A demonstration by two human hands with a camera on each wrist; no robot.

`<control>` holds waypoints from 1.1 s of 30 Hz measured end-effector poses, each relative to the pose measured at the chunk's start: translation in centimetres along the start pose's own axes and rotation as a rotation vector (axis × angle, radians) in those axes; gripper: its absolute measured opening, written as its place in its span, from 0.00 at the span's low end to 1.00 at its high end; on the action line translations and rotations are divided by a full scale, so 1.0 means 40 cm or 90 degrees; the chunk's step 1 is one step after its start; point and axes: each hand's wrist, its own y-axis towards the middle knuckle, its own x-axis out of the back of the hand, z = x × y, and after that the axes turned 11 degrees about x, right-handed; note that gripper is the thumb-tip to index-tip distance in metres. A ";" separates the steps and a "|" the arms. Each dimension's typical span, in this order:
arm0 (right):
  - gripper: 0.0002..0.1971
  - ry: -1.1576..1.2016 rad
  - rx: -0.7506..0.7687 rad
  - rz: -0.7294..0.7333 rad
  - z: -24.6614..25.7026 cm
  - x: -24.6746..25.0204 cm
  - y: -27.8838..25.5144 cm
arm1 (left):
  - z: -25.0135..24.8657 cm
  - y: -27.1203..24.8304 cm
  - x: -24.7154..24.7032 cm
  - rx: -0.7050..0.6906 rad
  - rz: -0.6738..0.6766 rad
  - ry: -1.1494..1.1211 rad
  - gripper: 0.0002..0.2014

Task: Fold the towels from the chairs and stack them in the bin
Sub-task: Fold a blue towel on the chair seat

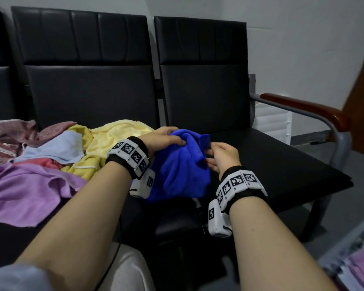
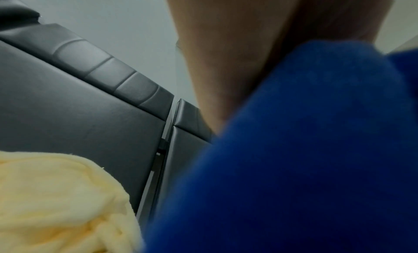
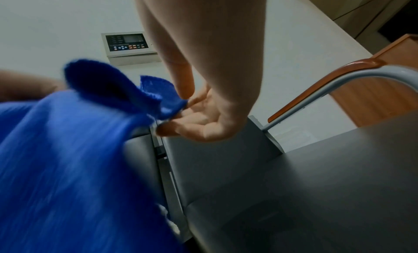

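Blue terry cloth hangs bunched between our hands above the front of the black chair seat (image 1: 271, 164) — this blue towel (image 1: 183, 164) is the one we are working on, lifted off the seat so it can drop open under its own weight. Our left hand (image 1: 166, 139) has its grip curled round a gathered fold at the top, which carries the load. Our right hand (image 3: 203, 117) pinches an edge by the fingertips, likely hunting for a corner to spread the cloth before the first fold. Crumpled towels wait in a pile (image 1: 51, 154) on the seat to our left — yellow, purple, pale blue, pink — kept apart from the bare seat, which we judge serves as the folding surface. Low at our right stands the bin (image 1: 345, 255), with folded cloth already in it.
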 end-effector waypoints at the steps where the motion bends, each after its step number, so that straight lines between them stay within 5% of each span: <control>1: 0.09 -0.008 -0.012 0.006 0.001 0.002 -0.001 | -0.006 0.003 -0.002 -0.013 -0.033 -0.013 0.11; 8: 0.15 -0.083 -0.058 0.004 -0.024 0.011 0.025 | -0.024 0.034 -0.013 -0.067 -0.200 -0.361 0.07; 17: 0.14 -0.101 -0.148 0.066 -0.036 0.005 0.021 | -0.054 0.026 -0.032 0.055 -0.138 -0.620 0.08; 27: 0.36 -0.145 -0.174 0.169 -0.046 0.012 0.015 | -0.063 0.025 -0.046 -0.004 -0.060 -0.848 0.20; 30: 0.33 -0.147 -0.145 0.184 -0.055 0.008 0.011 | -0.059 0.034 -0.044 -0.018 -0.056 -0.869 0.24; 33: 0.17 -0.164 -0.128 0.216 -0.069 0.003 0.004 | -0.055 0.045 -0.038 -0.023 -0.051 -0.882 0.26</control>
